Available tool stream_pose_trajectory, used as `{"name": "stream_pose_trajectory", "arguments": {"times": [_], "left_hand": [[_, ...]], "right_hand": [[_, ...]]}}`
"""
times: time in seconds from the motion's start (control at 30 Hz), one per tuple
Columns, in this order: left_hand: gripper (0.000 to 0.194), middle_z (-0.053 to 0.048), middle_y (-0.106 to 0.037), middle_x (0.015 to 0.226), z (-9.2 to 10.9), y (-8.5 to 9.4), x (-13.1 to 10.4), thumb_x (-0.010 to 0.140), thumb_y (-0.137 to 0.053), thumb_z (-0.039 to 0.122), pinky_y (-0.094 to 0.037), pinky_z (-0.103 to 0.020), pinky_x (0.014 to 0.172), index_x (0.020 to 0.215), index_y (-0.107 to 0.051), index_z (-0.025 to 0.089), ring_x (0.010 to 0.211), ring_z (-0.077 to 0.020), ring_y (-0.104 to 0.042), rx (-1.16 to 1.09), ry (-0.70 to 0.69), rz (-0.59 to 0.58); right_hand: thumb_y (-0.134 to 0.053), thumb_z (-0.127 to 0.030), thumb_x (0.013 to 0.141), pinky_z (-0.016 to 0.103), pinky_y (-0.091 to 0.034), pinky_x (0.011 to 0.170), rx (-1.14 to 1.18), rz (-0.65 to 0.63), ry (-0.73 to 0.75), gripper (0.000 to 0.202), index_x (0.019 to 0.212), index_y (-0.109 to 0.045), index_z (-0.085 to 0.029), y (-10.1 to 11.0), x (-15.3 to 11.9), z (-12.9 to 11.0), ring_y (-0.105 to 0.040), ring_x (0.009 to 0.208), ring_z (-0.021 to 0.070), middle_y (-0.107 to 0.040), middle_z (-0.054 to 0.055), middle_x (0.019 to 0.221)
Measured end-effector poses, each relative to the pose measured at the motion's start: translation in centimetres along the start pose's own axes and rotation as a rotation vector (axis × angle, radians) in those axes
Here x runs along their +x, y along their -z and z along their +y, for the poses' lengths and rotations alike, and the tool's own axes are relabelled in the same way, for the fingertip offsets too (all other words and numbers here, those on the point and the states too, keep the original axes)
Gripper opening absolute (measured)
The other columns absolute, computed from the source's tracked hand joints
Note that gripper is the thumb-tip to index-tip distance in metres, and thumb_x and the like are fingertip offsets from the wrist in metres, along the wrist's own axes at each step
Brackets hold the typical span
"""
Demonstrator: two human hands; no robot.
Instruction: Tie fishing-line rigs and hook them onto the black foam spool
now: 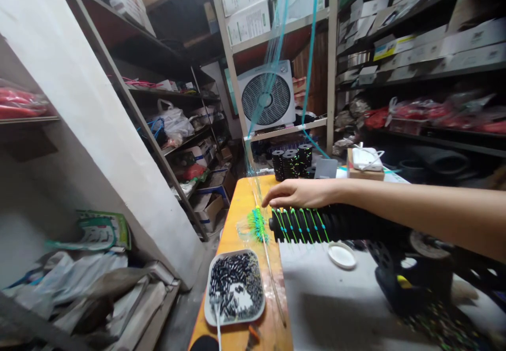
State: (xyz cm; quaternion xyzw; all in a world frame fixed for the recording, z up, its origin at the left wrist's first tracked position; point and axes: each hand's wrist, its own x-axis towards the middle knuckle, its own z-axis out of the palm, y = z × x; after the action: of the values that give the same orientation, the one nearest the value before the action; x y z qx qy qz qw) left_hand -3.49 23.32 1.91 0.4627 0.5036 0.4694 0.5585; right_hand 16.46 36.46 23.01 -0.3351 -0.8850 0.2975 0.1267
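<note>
We see only one hand: the right hand [301,193], whose forearm enters from the right edge of the frame and crosses above the work. The left hand is outside the view. The right hand lies palm down on top of the black foam roller [336,224], fingers extended and loosely spread toward the roller's left end; it rests on the roller rather than clamping it, and we cannot tell whether the fingertips pinch a line. The roller lies horizontally, its long axis running left to right across the table, with its free end pointing left toward the orange table edge [237,219]. Its right end disappears behind the forearm and into a dark, blurred stand [399,282], so the mounting cannot be made out. Green and blue line windings [304,224] cross the roller at close, regular spacing near its left end. A tuft of green and blue floats [258,225] hangs just beside that end. Thin teal lines [312,35] rise from the work area and leave the frame at the top; their upper attachment is cut off. Near the front edge, a grey tray [236,288] holds small black cylindrical pieces, well apart from the hand. A white lid [342,255] lies below the roller. Bare grey tabletop lies between tray and stand. Stacked black spools [291,162] stand behind the hand, in front of a box fan [267,97].
</note>
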Motion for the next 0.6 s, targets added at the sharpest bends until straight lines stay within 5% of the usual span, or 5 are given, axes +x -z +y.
{"name": "stream_pose_trajectory", "arguments": {"times": [0.17, 0.27, 0.37, 0.53, 0.6], "left_hand": [[0.022, -0.007, -0.069, 0.121, -0.8, 0.4, -0.1, 0.095, -0.06, 0.042, -0.059, -0.041, 0.082, 0.114, -0.066, 0.033, 0.109, -0.0262, -0.064, 0.044, 0.014, 0.024], [0.023, -0.004, -0.07, 0.115, -0.9, 0.8, -0.3, 0.098, -0.054, 0.04, -0.058, -0.04, 0.083, 0.11, -0.069, 0.027, 0.11, -0.0286, -0.065, 0.064, 0.017, 0.034], [0.03, -0.002, -0.07, 0.113, -1.0, 0.9, -0.5, 0.101, -0.047, 0.038, -0.058, -0.04, 0.083, 0.108, -0.07, 0.02, 0.11, -0.0317, -0.065, 0.08, 0.018, 0.032], [0.027, -0.008, -0.069, 0.119, -0.7, 0.4, -0.6, 0.089, -0.068, 0.039, -0.06, -0.043, 0.077, 0.116, -0.065, 0.037, 0.109, -0.0286, -0.063, 0.075, -0.002, 0.011], [0.023, -0.006, -0.071, 0.116, -0.6, 0.3, -0.5, 0.091, -0.066, 0.04, -0.06, -0.042, 0.077, 0.113, -0.066, 0.033, 0.107, -0.0288, -0.065, 0.058, -0.02, 0.007]], "right_hand": [[-0.054, -0.044, 0.101, 0.042, -0.055, 0.088, -0.121, 0.06, 0.067, 0.034, 0.115, -0.066, -0.015, 0.2, 0.1, -0.4, -0.068, 0.095, 0.0196, -0.071, 0.006, 0.105], [-0.051, -0.043, 0.102, 0.036, -0.055, 0.078, -0.253, 0.111, 0.148, 0.034, 0.111, -0.066, -0.015, 0.4, -0.1, -1.0, -0.067, 0.081, 0.0162, -0.07, 0.003, 0.093], [-0.044, -0.04, 0.105, 0.031, -0.049, 0.068, -0.415, 0.153, 0.256, 0.034, 0.109, -0.067, -0.015, 0.6, -0.7, -1.7, -0.062, 0.069, 0.0142, -0.069, 0.003, 0.084], [-0.031, -0.044, 0.107, 0.031, -0.032, 0.059, -0.6, 0.243, 0.386, 0.045, 0.103, -0.066, -0.016, 0.2, -1.7, -2.3, -0.052, 0.059, 0.0141, -0.065, 0.005, 0.073], [-0.028, -0.05, 0.107, 0.031, -0.032, 0.059, -0.618, 0.224, 0.431, 0.051, 0.09, -0.064, -0.019, 0.2, -1.9, -2.5, -0.051, 0.059, 0.0141, -0.062, 0.003, 0.069]]}}
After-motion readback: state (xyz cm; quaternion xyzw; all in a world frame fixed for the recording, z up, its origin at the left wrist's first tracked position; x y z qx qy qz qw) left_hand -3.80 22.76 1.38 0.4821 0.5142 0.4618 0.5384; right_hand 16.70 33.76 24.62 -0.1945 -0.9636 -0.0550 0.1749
